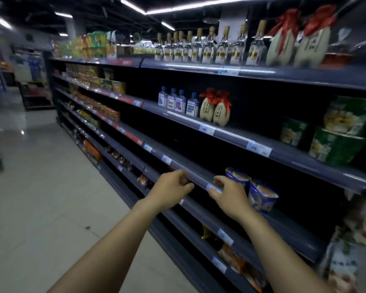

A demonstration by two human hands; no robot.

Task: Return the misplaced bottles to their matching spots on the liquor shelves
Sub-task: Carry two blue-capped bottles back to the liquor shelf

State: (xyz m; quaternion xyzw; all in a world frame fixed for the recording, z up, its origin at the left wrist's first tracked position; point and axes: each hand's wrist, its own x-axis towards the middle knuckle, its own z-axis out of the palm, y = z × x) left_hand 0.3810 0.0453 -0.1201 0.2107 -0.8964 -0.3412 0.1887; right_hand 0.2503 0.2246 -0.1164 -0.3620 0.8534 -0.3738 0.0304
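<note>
Left hand (171, 188): grip lying half curled, fingers bent loosely, holding nothing, hanging just in front of the third shelf's front rail (195, 180). Right hand (227, 194): grip lying part open, fingertips resting on the same rail beside a small pale price tag (212, 188); nothing enclosed. Both forearms bare, reaching in from below.

Just beyond the right hand: two blue snack tubs (260, 194) with printed wrap, standing side by side on that shelf; print too blurred for reading.

Second shelf up: four flat white bottles with blue caps (179, 101), blue-and-white labels carrying characters too soft for reading. Touching their right end, two small tan gourd-shaped jars (215, 112) topped with red ribbon, dark characters running down the fronts, not legible. Further right, green cartons (336, 136), stacked.

Top shelf: a row of clear glass bottles with gold caps (209, 48), gold label bands, standing shoulder to shoulder. At its right end, two large tan jars with red bows (296, 45), matching the small pair in shape and colour.

Shelving: dark grey metal, clear plastic price strips along every edge, figures unreadable. Yellow and orange packets (93, 81) filling the far bays. Floor (40, 187): pale glossy tile.
</note>
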